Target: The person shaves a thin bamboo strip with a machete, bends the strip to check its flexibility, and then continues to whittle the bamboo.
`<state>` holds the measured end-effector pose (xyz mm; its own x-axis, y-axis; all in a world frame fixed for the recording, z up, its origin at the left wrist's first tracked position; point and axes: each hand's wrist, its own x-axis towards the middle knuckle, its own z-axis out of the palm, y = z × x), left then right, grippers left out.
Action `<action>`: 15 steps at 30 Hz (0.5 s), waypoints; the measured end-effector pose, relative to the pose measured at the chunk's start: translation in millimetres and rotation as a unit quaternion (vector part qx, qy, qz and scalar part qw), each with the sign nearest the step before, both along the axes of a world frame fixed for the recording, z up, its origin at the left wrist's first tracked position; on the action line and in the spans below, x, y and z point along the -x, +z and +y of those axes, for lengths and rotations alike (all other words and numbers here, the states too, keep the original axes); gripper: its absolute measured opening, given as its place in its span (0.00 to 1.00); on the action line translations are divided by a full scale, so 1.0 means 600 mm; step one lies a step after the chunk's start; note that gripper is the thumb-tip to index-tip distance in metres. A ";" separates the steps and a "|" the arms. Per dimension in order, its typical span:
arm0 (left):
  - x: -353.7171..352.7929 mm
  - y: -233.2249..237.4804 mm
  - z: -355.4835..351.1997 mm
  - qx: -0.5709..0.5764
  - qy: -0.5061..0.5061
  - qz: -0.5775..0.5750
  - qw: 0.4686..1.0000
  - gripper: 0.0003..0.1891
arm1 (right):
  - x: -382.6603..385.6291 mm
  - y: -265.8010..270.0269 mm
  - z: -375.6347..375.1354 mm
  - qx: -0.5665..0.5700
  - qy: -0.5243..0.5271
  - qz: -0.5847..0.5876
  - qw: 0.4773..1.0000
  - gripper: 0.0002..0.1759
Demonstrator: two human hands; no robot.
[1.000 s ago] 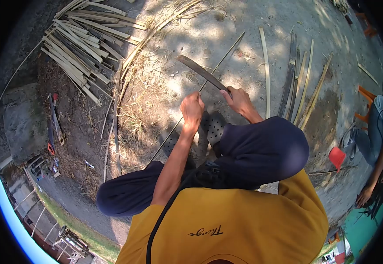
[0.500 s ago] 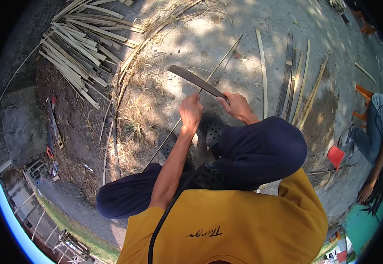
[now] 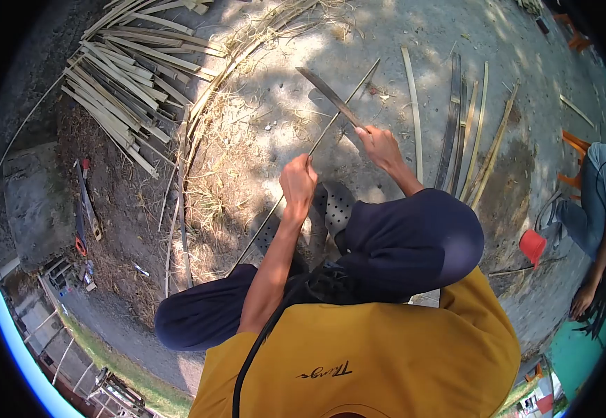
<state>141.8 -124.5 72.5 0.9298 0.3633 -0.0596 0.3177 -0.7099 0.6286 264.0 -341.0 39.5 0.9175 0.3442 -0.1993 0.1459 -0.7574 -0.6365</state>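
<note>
My left hand is closed around a long, thin bamboo strip, which slants from beside my left knee up and away to the right. In my right hand is the handle of a machete, its long dark blade pointing forward and left. The blade crosses over the strip in this view, well beyond my left hand. Below both hands are my feet in grey perforated clogs, between my bent knees.
A big pile of split bamboo strips lies at the far left, shavings near it. More strips lie to the right. A handsaw rests at left. A seated person and a red bucket are at right.
My right hand has moved slightly right and forward with the machete, and its blade has swung to point more forward, farther along the strip. My left hand keeps its grip, shifted slightly.
</note>
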 end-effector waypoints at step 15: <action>0.001 0.005 0.017 -0.013 -0.001 -0.042 0.999 0.11 | 0.024 0.039 0.017 0.016 0.035 0.060 0.997 0.32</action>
<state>141.3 -114.5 75.3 0.9320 0.3613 0.0277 0.2628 -0.7266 0.6349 249.5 -331.0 62.7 0.8599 0.3988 -0.3185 0.1236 -0.7682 -0.6281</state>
